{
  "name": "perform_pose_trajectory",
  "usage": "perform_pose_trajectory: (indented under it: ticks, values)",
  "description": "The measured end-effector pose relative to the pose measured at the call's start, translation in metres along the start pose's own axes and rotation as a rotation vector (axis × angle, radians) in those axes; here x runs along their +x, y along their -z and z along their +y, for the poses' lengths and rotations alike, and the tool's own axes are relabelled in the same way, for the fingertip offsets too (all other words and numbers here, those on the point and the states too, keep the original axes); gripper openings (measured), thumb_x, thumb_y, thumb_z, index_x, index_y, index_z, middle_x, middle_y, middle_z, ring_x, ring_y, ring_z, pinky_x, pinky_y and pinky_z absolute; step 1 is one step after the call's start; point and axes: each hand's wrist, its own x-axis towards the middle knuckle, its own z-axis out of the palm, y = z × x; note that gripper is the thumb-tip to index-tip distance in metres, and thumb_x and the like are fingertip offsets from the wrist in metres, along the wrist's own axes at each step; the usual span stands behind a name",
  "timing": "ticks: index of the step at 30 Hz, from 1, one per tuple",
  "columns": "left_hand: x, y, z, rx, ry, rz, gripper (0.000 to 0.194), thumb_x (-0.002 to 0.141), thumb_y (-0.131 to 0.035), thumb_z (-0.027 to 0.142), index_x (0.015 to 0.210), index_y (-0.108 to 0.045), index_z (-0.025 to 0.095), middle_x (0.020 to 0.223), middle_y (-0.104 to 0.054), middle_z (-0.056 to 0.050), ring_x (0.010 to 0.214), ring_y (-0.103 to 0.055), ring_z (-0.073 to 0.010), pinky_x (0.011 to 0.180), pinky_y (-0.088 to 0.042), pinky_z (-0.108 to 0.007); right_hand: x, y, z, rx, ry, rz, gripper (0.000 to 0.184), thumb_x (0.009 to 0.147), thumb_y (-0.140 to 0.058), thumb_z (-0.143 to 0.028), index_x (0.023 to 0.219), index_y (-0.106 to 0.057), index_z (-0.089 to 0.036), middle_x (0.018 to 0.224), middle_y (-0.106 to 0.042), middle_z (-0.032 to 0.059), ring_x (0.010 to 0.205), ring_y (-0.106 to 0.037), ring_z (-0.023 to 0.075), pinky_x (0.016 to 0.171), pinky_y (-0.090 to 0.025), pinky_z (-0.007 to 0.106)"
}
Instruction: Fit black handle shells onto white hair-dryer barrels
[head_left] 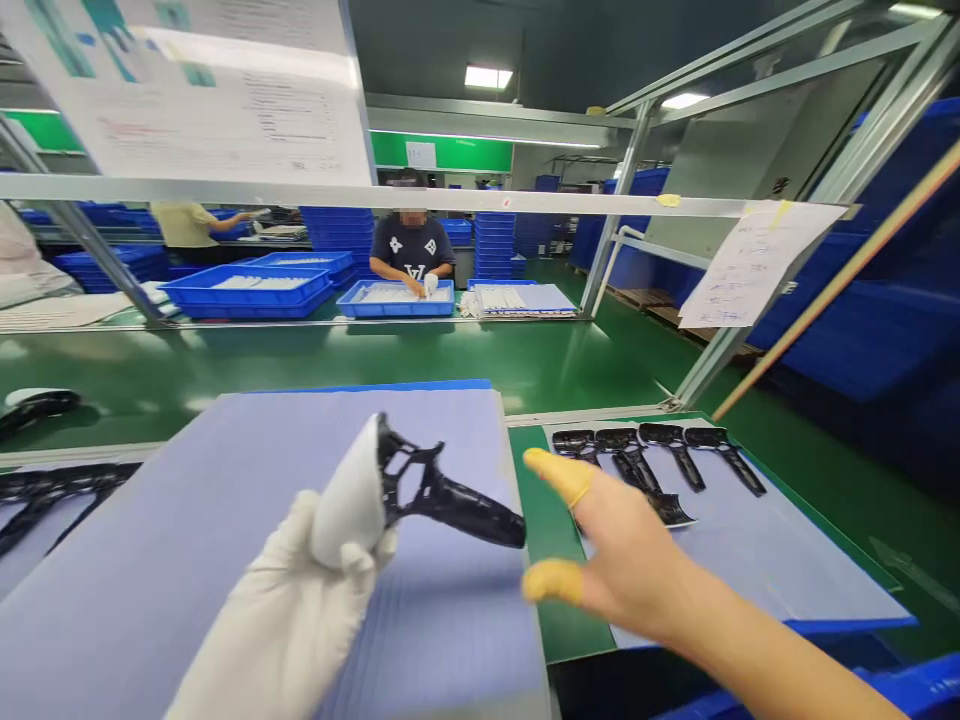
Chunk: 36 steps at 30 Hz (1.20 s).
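Note:
My left hand (300,590) wears a white glove and grips a black moulded plastic part (442,495) with an open lattice end and a long tapered handle. A white cloth or gloved thumb (349,495) covers part of its end. My right hand (615,560) is bare except for tan finger cots, with fingers spread and holding nothing. It hangs just in front of a row of several similar black parts (660,460) lying on a pale blue sheet (772,540). More black parts (52,495) lie at the far left.
A green conveyor belt (375,360) runs across the view. Beyond it, a person (412,245) works with both hands in a blue tray (395,300). Stacked blue crates (495,245) and metal frame posts (619,210) stand around, and a paper note (757,265) hangs at right.

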Motion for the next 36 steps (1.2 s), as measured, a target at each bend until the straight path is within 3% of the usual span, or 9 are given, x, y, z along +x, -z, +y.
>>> perform_pose_trajectory:
  ticks: [3, 7, 10, 13, 16, 20, 28, 33, 36]
  values:
    - [-0.001, -0.013, -0.007, -0.033, 0.080, 0.201, 0.033, 0.101, -0.043, 0.032, 0.123, -0.062, 0.017, 0.093, -0.079, -0.010, 0.069, -0.076, -0.0145, 0.056, -0.062, -0.015, 0.024, -0.028, -0.050, -0.168, 0.192, 0.143, 0.055, 0.104, -0.041, -0.045, 0.129, -0.057, 0.001, 0.101, -0.076, 0.0236, 0.083, -0.074, 0.0327, 0.065, -0.063, 0.042]
    - [-0.015, -0.006, -0.009, 0.237, -0.088, 0.178, 0.038, 0.096, -0.048, 0.046, 0.114, -0.069, 0.020, 0.113, -0.075, -0.011, 0.093, -0.076, -0.0238, 0.078, -0.067, -0.033, 0.035, -0.050, -0.039, -0.219, -0.139, -0.017, 0.050, 0.097, -0.044, -0.038, 0.131, -0.063, -0.007, 0.094, -0.078, 0.0169, 0.078, -0.075, 0.0286, 0.068, -0.061, 0.036]
    - [-0.029, 0.029, 0.009, 0.551, -0.215, 0.143, 0.051, 0.074, -0.071, 0.061, 0.109, -0.072, 0.025, 0.126, -0.070, -0.012, 0.116, -0.066, -0.0402, 0.095, -0.059, -0.055, 0.031, -0.048, 0.005, -0.321, -0.560, -0.076, 0.052, 0.097, -0.045, -0.040, 0.138, -0.055, -0.010, 0.098, -0.077, 0.0185, 0.081, -0.075, 0.0340, 0.070, -0.059, 0.044]
    - [-0.034, 0.073, 0.039, 1.341, -0.506, 0.293, 0.046, 0.066, -0.075, 0.059, 0.102, -0.074, 0.030, 0.133, -0.066, -0.010, 0.126, -0.058, -0.0417, 0.110, -0.043, -0.062, 0.018, -0.061, 0.046, -0.401, -0.911, -0.182, 0.045, 0.099, -0.049, -0.036, 0.133, -0.055, -0.007, 0.096, -0.075, 0.0191, 0.084, -0.073, 0.0349, 0.073, -0.058, 0.048]
    - [-0.031, 0.110, 0.064, 1.904, -0.686, 0.445, 0.042, 0.069, -0.072, 0.053, 0.103, -0.074, 0.028, 0.142, -0.060, -0.014, 0.133, -0.053, -0.0425, 0.109, -0.042, -0.062, 0.001, -0.099, 0.062, -0.407, -1.084, -0.356, 0.034, 0.101, -0.055, -0.037, 0.124, -0.059, -0.012, 0.099, -0.072, 0.0095, 0.087, -0.072, 0.0236, 0.082, -0.058, 0.044]
    - [-0.024, 0.139, 0.076, 2.276, -0.635, 0.501, 0.036, 0.075, -0.066, 0.049, 0.099, -0.076, 0.024, 0.141, -0.061, -0.018, 0.133, -0.053, -0.0437, 0.100, -0.051, -0.058, -0.017, -0.152, 0.052, -0.333, -1.158, -0.521, 0.026, 0.101, -0.059, -0.037, 0.113, -0.065, -0.014, 0.102, -0.070, 0.0062, 0.087, -0.070, 0.0200, 0.081, -0.059, 0.041]
    - [-0.019, 0.142, 0.067, 2.305, -0.691, 0.522, 0.032, 0.088, -0.046, 0.043, 0.076, -0.071, 0.026, 0.127, -0.070, -0.014, 0.119, -0.065, -0.0363, 0.093, -0.056, -0.049, -0.010, -0.169, 0.050, -0.185, -1.245, -0.572, 0.024, 0.100, -0.061, -0.035, 0.115, -0.065, -0.016, 0.110, -0.070, 0.0076, 0.093, -0.069, 0.0214, 0.083, -0.059, 0.042]
    - [-0.017, 0.111, 0.072, 1.887, -0.750, 0.568, 0.026, 0.086, -0.046, 0.037, 0.067, -0.056, 0.023, 0.111, -0.073, -0.020, 0.109, -0.067, -0.0422, 0.094, -0.049, -0.059, 0.008, -0.105, 0.052, -0.115, -1.163, -0.330, 0.053, 0.103, -0.045, -0.046, 0.143, -0.043, -0.010, 0.129, -0.064, 0.0206, 0.113, -0.065, 0.0341, 0.099, -0.050, 0.056]
    - [-0.021, 0.075, 0.060, 1.586, -0.891, 0.603, 0.026, 0.090, -0.043, 0.041, 0.073, -0.052, 0.022, 0.116, -0.069, -0.021, 0.115, -0.063, -0.0397, 0.100, -0.046, -0.057, 0.026, -0.066, 0.025, 0.078, -0.920, -0.174, 0.070, 0.098, -0.042, -0.057, 0.153, -0.020, -0.019, 0.145, -0.053, 0.0170, 0.122, -0.062, 0.0289, 0.099, -0.055, 0.043]
